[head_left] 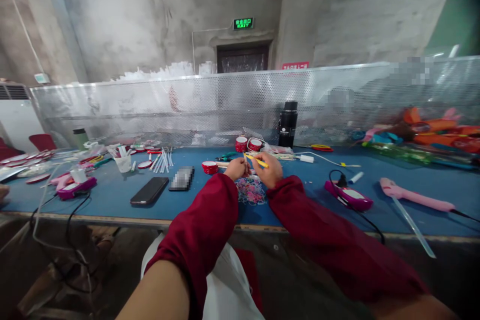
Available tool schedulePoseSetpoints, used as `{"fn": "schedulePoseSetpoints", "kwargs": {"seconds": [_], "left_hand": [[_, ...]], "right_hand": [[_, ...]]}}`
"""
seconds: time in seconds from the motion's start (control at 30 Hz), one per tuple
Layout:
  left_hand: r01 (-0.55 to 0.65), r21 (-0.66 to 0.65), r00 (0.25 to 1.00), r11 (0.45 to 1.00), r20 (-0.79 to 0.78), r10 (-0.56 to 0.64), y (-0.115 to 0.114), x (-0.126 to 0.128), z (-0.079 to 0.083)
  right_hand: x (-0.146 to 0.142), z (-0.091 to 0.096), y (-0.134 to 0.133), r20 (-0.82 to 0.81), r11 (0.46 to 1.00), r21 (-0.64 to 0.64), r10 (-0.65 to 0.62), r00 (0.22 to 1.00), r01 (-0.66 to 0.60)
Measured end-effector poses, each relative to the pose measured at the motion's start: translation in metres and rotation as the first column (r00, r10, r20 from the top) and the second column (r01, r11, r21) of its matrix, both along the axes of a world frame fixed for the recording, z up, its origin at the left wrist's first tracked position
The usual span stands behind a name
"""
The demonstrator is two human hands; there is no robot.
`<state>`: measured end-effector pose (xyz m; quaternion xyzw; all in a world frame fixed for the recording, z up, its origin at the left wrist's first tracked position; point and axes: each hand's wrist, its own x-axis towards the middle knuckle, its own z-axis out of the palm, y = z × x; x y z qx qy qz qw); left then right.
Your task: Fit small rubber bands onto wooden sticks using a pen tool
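Observation:
My right hand (270, 170) grips a slim yellow pen-like tool (262, 163) whose exact kind I cannot make out. Close beside it, my left hand (237, 168) is closed in a pinch around something too small to name. Both hands are over the blue table (210, 205), and their fingertips nearly meet. Just below them lies a pile of small multicoloured bands or loops (252, 191). Left of my left hand sits a stack of red-edged white discs (210, 167). Two more stacks, one of them a red roll-like stack (241, 144), stand behind my hands.
Two phones, one a black phone (150, 190), lie to the left near a cup of sticks (123, 161). A black thermos (288, 124) stands by the perforated metal screen (168, 110). A purple power strip (348, 195) and a pink glue gun (416, 196) lie right. Another person's hand (3, 193) shows far left.

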<state>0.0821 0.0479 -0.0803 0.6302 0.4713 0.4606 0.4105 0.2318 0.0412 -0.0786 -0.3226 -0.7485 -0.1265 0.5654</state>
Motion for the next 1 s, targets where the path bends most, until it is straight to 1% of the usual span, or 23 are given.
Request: {"fn": "schedulePoseSetpoints", "kwargs": {"seconds": [0.17, 0.33, 0.5, 0.6, 0.7, 0.87, 1.0], "left_hand": [[0.021, -0.008, 1.000, 1.000, 0.002, -0.021, 0.0007, -0.0002, 0.0002], [0.021, -0.020, 1.000, 1.000, 0.008, -0.021, -0.0001, -0.0010, 0.0016], [0.024, -0.012, 1.000, 1.000, 0.007, -0.024, 0.0019, -0.0014, -0.0003], [0.026, -0.009, 1.000, 1.000, 0.004, -0.026, 0.0044, -0.0020, -0.0018], [0.020, -0.012, 1.000, 1.000, 0.005, -0.020, 0.0060, -0.0022, -0.0023], [0.022, -0.023, 1.000, 0.999, -0.001, -0.022, 0.0078, -0.0009, -0.0028], [0.022, -0.028, 1.000, 0.999, -0.008, -0.022, 0.0082, -0.0008, -0.0033]], "right_hand": [[0.0008, 0.0003, 0.0023, 0.016, 1.000, 0.021, -0.002, 1.000, 0.002], [0.0023, 0.0030, 0.0035, 0.021, 0.999, 0.040, -0.035, 0.999, 0.034], [0.0008, 0.0039, -0.0005, 0.034, 1.000, 0.016, -0.018, 0.999, 0.017], [0.0009, 0.0034, 0.0006, 0.037, 0.999, 0.001, -0.034, 0.999, 0.034], [0.0016, 0.0024, 0.0040, 0.013, 0.999, 0.013, -0.053, 0.999, 0.053], [0.0008, 0.0020, 0.0052, 0.048, 0.998, 0.016, -0.055, 0.997, 0.054], [0.0017, 0.0029, 0.0050, 0.042, 0.998, 0.007, -0.056, 0.998, 0.056]]}}
